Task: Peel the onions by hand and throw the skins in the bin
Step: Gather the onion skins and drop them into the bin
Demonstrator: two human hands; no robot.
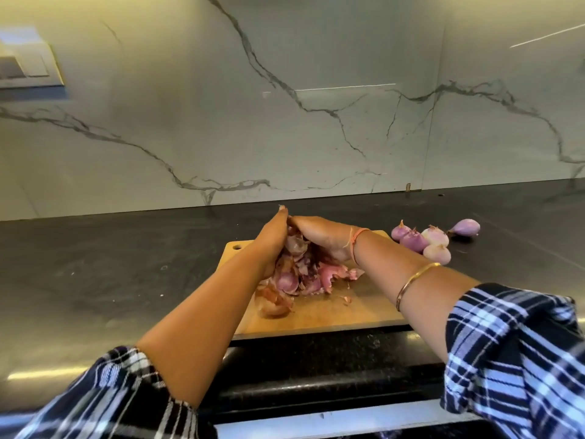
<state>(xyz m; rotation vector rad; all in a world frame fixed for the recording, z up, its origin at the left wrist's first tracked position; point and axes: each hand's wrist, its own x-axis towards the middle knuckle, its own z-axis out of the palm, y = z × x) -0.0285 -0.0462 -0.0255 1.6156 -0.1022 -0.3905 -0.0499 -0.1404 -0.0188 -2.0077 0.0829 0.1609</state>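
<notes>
Left hand (271, 243), right hand (321, 238) press skins (304, 275) — heap seemingly elongated near-to-far.

Skins partly hidden
The left hand (271, 245) and right hand (319, 237) cover the far side of the onion skins (304, 274).

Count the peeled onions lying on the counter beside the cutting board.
5. Four peeled onions bunch together on the counter off the far right corner of the cutting board; a fifth onion lies alone farther right. More may hide in the skin pile.
</notes>
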